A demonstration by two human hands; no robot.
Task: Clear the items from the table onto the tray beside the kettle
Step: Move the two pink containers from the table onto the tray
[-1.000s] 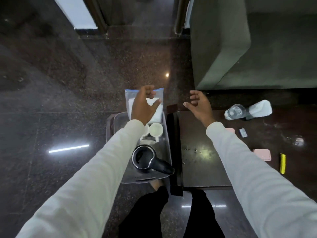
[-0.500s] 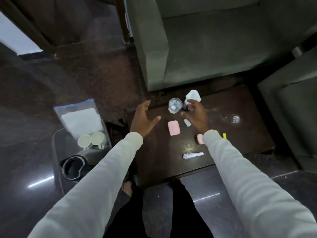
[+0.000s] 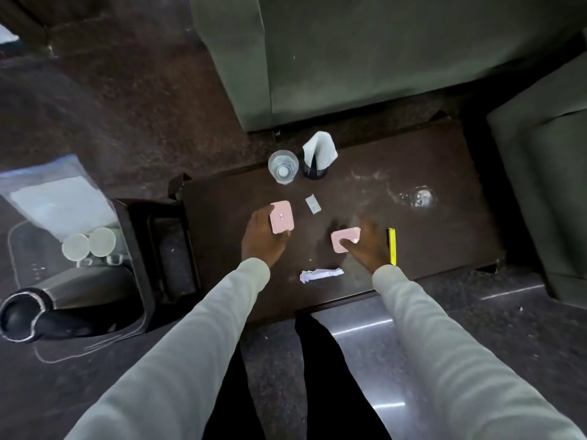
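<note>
Dark desk (image 3: 428, 173) now in play. Both hands have dropped from mid-air: left hand (image 3: 262, 238) curls round far pink packet (image 3: 281, 216), right hand (image 3: 368, 244) presses near pink packet (image 3: 344, 240). Neither lifted; tray (image 3: 23, 344) with kettle (image 3: 47, 308) waits far left.

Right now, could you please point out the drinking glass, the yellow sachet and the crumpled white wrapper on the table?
drinking glass (image 3: 283, 167), head view, its round rim
yellow sachet (image 3: 392, 246), head view, mid-length
crumpled white wrapper (image 3: 320, 275), head view, its middle
</note>
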